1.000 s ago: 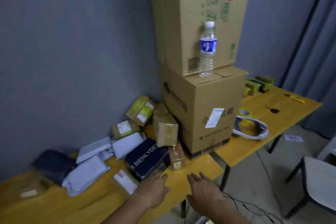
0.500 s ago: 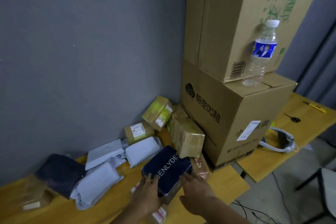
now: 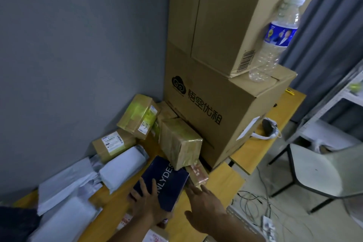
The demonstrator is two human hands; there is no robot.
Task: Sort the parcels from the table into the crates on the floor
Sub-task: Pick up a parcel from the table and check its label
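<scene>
1. The left hand (image 3: pixel 146 205) grips the near left edge of the dark navy rectangular box with white lettering (image 3: pixel 164 181), fingers spread over its top.
2. The right hand (image 3: pixel 204 205) hovers flat and released just right of that box, holding nothing.
3. The navy box lies on the yellow wooden counter (image 3: pixel 222 178), its far corner tucked under a tape-wrapped brown cardboard parcel (image 3: pixel 179 141).
4. White plastic mailer bags (image 3: pixel 121 167) lie to its left.
5. 2 large stacked cardboard cartons (image 3: pixel 225 104) stand behind, carrying a clear plastic water bottle (image 3: pixel 275 41).
</scene>
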